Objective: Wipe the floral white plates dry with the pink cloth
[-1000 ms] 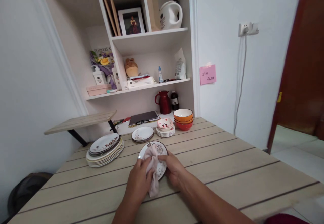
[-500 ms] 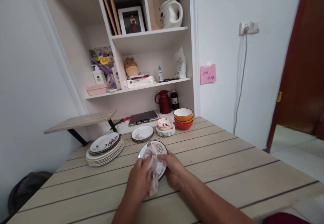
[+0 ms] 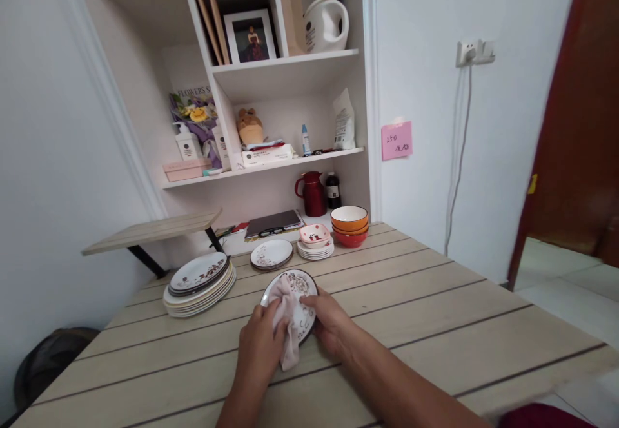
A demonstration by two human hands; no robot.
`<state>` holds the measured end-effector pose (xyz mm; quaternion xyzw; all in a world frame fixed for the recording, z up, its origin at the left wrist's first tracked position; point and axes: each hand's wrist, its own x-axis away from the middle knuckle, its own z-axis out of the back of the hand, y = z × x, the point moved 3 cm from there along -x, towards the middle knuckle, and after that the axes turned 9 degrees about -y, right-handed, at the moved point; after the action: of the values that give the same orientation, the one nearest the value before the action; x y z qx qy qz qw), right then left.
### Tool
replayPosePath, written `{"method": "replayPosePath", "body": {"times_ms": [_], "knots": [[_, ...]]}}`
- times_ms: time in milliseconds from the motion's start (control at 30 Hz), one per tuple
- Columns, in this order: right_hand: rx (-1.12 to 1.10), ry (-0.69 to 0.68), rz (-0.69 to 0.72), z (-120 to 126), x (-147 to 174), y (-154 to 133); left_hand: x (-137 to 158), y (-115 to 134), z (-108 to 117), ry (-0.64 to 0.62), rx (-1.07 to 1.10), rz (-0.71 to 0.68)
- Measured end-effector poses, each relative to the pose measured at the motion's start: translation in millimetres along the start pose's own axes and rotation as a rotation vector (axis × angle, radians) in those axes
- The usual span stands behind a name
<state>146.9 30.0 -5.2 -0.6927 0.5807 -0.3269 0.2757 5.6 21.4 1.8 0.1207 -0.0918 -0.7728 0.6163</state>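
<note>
A left hand (image 3: 258, 344) is pressing a bunched pale pink cloth (image 3: 289, 315) onto a small round patterned plate (image 3: 293, 302), best steadied by the right hand (image 3: 329, 321), fingers closed on its rim, on the slatted wooden bench (image 3: 435, 312).

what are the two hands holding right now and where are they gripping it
The left hand grips a pale pink cloth near its middle, pressed onto a small round white patterned plate. The right hand holds that plate's near-right rim.

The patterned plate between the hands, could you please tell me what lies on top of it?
A pale pink cloth, pressed by the left hand, drapes over the patterned plate; its centre is hidden.
</note>
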Motion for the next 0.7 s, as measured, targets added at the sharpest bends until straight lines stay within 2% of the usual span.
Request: {"method": "replayPosePath", "body": {"times_ms": [100,267,433,700], "knots": [[-0.009,-0.003,-0.001,-1,0,0,1,2,1,0.017,-0.049,-0.011],[-0.013,-0.024,0.015,-1,0,1,4,10,5,0.055,-0.136,-0.174],[0.014,-0.006,-0.007,0,0,2,7,16,5,0.038,-0.095,-0.273],[0.006,-0.013,-0.017,-2,1,0,3,12,1,0.039,0.028,-0.146]]}}
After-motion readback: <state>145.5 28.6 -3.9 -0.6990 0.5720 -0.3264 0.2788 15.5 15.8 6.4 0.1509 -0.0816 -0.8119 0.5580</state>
